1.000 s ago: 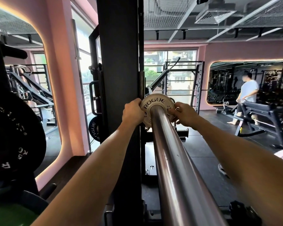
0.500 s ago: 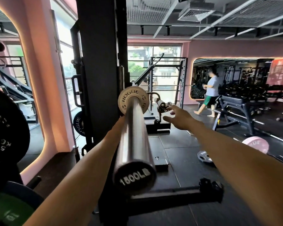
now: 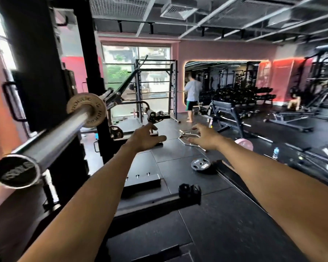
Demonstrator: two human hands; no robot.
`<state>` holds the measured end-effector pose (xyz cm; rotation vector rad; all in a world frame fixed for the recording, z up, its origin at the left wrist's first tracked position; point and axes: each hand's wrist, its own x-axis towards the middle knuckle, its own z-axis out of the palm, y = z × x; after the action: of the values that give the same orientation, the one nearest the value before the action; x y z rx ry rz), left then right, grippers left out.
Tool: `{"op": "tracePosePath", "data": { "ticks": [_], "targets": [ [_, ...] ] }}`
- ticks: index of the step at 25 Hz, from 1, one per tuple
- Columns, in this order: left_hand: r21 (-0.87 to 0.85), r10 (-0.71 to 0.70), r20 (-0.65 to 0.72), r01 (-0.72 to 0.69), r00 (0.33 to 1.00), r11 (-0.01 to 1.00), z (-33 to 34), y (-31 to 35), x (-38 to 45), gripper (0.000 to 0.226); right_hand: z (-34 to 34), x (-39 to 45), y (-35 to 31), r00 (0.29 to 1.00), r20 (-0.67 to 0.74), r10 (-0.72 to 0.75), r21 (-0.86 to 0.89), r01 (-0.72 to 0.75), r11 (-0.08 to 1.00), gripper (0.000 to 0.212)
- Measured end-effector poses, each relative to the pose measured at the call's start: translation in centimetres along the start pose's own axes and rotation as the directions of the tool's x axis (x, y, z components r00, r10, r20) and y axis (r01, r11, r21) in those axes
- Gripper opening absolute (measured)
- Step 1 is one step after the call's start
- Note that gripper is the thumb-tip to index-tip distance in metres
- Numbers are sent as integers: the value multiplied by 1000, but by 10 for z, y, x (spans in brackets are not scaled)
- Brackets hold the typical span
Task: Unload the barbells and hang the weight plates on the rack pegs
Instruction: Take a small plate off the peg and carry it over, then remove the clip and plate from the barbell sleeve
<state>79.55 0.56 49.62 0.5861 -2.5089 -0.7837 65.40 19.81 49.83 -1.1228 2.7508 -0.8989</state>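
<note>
A steel barbell point(image 3: 51, 138) rests on the black rack upright point(image 3: 36, 63) at the left, its sleeve end pointing toward me. One small tan Rogue plate point(image 3: 95, 110) sits far down the sleeve against the collar. My left hand point(image 3: 144, 138) and my right hand point(image 3: 204, 138) both hover out in front of me, to the right of the bar, fingers spread and holding nothing. A small black plate point(image 3: 200, 164) lies flat on the floor below my right hand. A pink plate point(image 3: 244, 144) shows just behind my right forearm.
A curl bar point(image 3: 187, 137) lies on the floor ahead. The rack's black foot beam point(image 3: 159, 205) crosses the floor in front of me. A water bottle point(image 3: 276, 153) stands at the right. A person point(image 3: 192, 95) stands near benches and a dumbbell rack.
Both hands let go of the tan plate and moved right, away from the bar. My view turned to the right, so the barbell now lies at the left.
</note>
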Motion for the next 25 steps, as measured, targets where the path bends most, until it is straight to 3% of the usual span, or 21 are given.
{"op": "tracePosePath", "data": {
  "ticks": [5,13,21,25],
  "targets": [
    [19,3,55,-4,998,1000,61,-2,38,54,13,26,55,998,26,56,-8,-56,998,59],
    [39,-117,236,111,965,993,199,-80,142,51,116,131,171,953,210,219,-101,-202,974,54],
    [194,-228,495,149,838,970,343,-180,192,54,246,202,267,845,398,356,-131,-332,934,47],
    [184,-224,652,135,724,974,408,-217,179,57,301,205,303,775,484,406,-186,-363,913,48]
  ]
}}
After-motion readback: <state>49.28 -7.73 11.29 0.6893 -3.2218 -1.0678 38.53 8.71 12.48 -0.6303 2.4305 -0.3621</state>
